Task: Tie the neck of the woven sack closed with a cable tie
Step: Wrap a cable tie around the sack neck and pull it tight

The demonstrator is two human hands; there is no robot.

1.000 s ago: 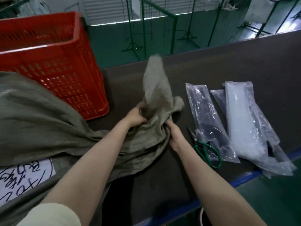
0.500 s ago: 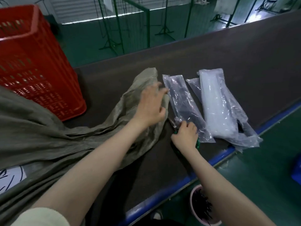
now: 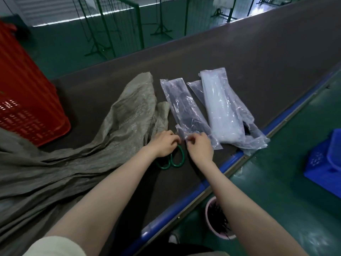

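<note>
The grey-green woven sack (image 3: pixel 77 163) lies slack across the dark table, its loose neck (image 3: pixel 140 100) flat and untouched. Right of it lies a clear plastic bag of black cable ties (image 3: pixel 184 108). Both hands meet at that bag's near end. My left hand (image 3: pixel 164 145) has curled fingers at the bag's open edge, over the green-handled scissors (image 3: pixel 173 159). My right hand (image 3: pixel 199 146) pinches the same edge of the bag with thumb and fingers. A second bag holding white cable ties (image 3: pixel 223 109) lies further right.
A red slatted crate (image 3: pixel 27 100) stands on the table at the left, behind the sack. The table's blue front edge (image 3: pixel 230 159) runs diagonally. Below it stand a pink tub of black offcuts (image 3: pixel 219 218) and a blue crate (image 3: pixel 326 163) on the green floor.
Both hands let go of the sack's neck, which dropped flat on the table. They moved right to the near end of the black cable-tie bag. The camera swung right.
</note>
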